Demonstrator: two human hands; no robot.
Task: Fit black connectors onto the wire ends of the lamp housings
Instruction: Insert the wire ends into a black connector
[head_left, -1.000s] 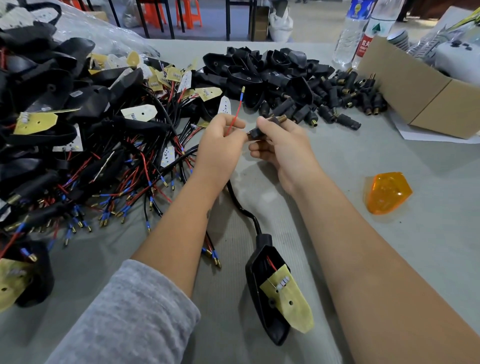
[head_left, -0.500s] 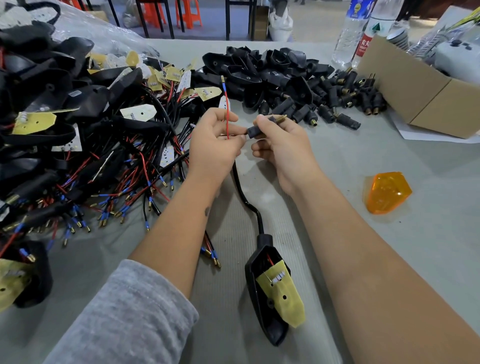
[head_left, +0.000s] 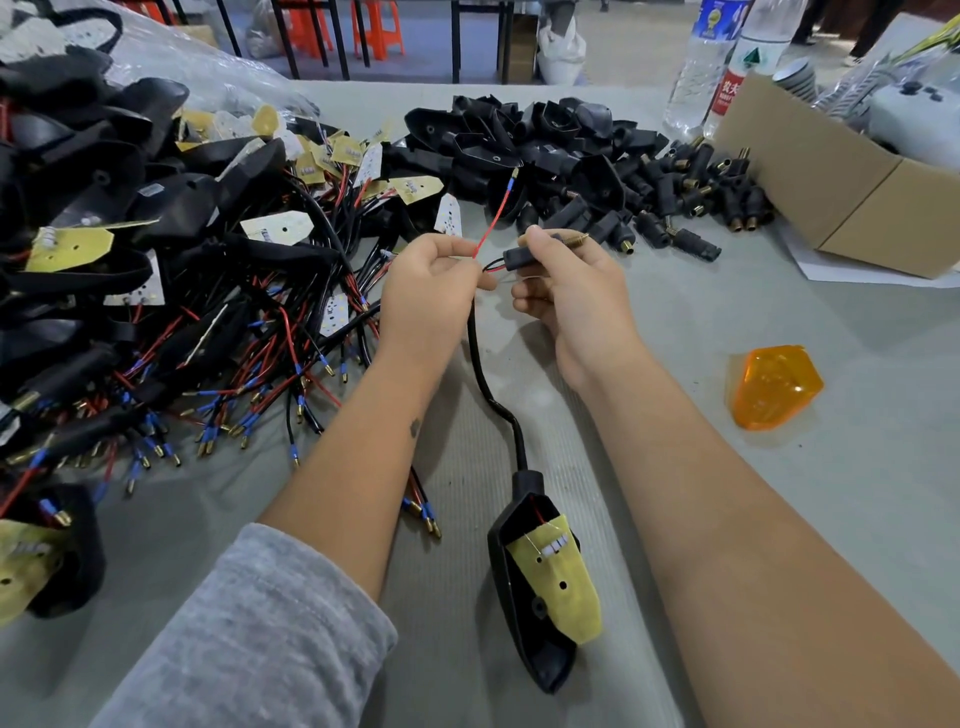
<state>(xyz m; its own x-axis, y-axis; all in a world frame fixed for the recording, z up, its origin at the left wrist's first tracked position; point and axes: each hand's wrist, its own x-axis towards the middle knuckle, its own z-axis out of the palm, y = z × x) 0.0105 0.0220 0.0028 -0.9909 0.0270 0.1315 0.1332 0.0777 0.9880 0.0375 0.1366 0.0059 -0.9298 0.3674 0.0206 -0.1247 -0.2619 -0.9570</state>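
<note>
Change: since half a second ago the red wire (head_left: 492, 221) has swung from upright to a lean toward the right, its blue-sleeved tip now over the loose pile beyond; a short black lead now shows entering the rear of the black connector (head_left: 524, 258).
Meaning: judged as one wire end seated or being seated, with the red one not yet fitted.
Left of hands: heap of wired housings (head_left: 156, 291), red and black leads with blue sleeves and brass tips spilling toward the left forearm.
Left hand (head_left: 426, 296): fingers curled, pinching the wire bundle just beside the connector.
Right hand (head_left: 566, 291): thumb and fingers clamped on the connector, brass pin projecting right.
Hands: close together, nearly touching.
Below hands: lamp housing (head_left: 540, 587) lying on the tabletop (head_left: 831, 519) between the forearms, yellow board in its shell, black cable running up to the left hand.
Beyond hands: loose empty shells and spare connectors (head_left: 691, 197), within reach.
Right of hands: orange lens (head_left: 774, 387), well apart; cardboard box (head_left: 841, 176) beyond it.
Obstruction: the free red wire crosses near the connector; tangled leads lie near the left wrist.
</note>
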